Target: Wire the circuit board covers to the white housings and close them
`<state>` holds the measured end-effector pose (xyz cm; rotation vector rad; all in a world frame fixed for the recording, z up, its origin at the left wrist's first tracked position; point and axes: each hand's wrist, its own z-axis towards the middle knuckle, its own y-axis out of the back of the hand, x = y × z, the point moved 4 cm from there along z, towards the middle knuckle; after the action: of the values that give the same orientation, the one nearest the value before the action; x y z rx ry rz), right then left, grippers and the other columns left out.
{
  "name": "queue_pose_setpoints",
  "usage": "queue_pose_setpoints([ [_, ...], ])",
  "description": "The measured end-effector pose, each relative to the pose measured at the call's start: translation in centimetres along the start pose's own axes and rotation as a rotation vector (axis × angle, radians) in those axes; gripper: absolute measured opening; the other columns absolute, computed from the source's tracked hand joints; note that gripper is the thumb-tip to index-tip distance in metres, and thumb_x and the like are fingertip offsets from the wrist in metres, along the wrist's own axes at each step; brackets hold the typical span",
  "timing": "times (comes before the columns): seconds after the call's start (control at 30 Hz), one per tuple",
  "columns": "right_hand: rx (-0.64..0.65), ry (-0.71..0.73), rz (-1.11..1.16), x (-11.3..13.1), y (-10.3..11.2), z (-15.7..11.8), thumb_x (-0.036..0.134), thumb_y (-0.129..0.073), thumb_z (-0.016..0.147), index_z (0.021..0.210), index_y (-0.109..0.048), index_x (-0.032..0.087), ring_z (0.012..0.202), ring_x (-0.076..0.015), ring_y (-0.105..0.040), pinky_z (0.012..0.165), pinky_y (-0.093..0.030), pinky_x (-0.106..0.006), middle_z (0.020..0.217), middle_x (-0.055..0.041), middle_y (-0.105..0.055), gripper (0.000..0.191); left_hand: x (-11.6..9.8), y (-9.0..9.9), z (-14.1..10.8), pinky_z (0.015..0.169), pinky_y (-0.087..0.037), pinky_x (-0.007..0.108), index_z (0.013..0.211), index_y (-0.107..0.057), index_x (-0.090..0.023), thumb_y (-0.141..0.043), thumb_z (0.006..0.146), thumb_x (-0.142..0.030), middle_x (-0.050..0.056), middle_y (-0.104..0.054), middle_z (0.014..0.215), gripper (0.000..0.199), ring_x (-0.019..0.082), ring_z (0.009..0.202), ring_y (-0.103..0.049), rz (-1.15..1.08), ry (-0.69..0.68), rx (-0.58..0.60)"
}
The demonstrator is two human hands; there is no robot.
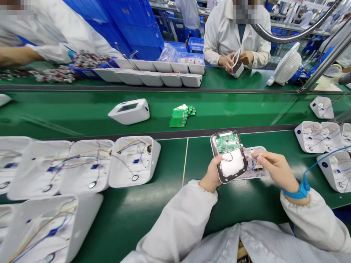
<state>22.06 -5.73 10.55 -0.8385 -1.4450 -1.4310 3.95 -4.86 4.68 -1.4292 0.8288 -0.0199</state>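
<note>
Centre-right, the left hand (pixel 212 173) clamps a panel (pixel 234 166), likely keeping its circuit board (pixel 227 143) exposed; the right hand (pixel 279 166) pinches a white piece (pixel 259 155).

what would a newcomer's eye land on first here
Likely the dark-rimmed panel with its green circuit board, right of centre in the left hand. Next, perhaps the bright blue strap on the right wrist, then the open white housings full of coloured wires at left.

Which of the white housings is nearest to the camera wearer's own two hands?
The white housing between the left hand and right hand, partly hidden behind the panel. The other white housings are farther off, left, right and ahead.
</note>
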Motion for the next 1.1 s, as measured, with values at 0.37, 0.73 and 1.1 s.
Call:
queue_pose_setpoints([
  [0.37, 0.115, -0.231, 0.095, 0.0, -2.8, 0.7, 0.047, -0.074, 0.076, 0.081, -0.071, 0.018, 0.057, -0.0138, -0.054, 0.053, -0.043, -0.027, 0.066, -0.0024, -0.064, 0.03, 1.2, 2.5, -1.3, 0.1, -0.047, 0.047, 0.117, -0.068, -0.016, -0.084, 0.06, -0.039, 0.011, -0.073, 0.114, 0.064, 0.033, 0.108, -0.066, 0.314, -0.094, -0.18],
  [0.73, 0.178, -0.201, 0.196, 0.0, -4.3, 1.4, 0.063, -0.065, 0.079, 0.071, -0.059, 0.018, 0.056, -0.0109, -0.045, 0.054, -0.038, -0.026, 0.062, 0.0019, -0.052, 0.047, 2.3, 3.4, -1.6, 0.106, -0.042, 0.049, 0.115, -0.067, -0.018, -0.085, 0.062, -0.046, 0.01, -0.073, 0.113, 0.063, 0.033, 0.111, -0.063, 0.449, -0.164, -0.124],
  [1.1, 0.172, -0.215, 0.247, 0.1, -4.4, 1.2, 0.062, -0.064, 0.081, 0.069, -0.056, 0.019, 0.054, -0.0103, -0.044, 0.053, -0.04, -0.026, 0.059, 0.0028, -0.05, 0.046, 2.7, 3.7, -1.8, 0.108, -0.04, 0.052, 0.12, -0.065, -0.018, -0.086, 0.061, -0.043, 0.01, -0.071, 0.116, 0.067, 0.036, 0.115, -0.061, 0.404, -0.105, -0.14],
])
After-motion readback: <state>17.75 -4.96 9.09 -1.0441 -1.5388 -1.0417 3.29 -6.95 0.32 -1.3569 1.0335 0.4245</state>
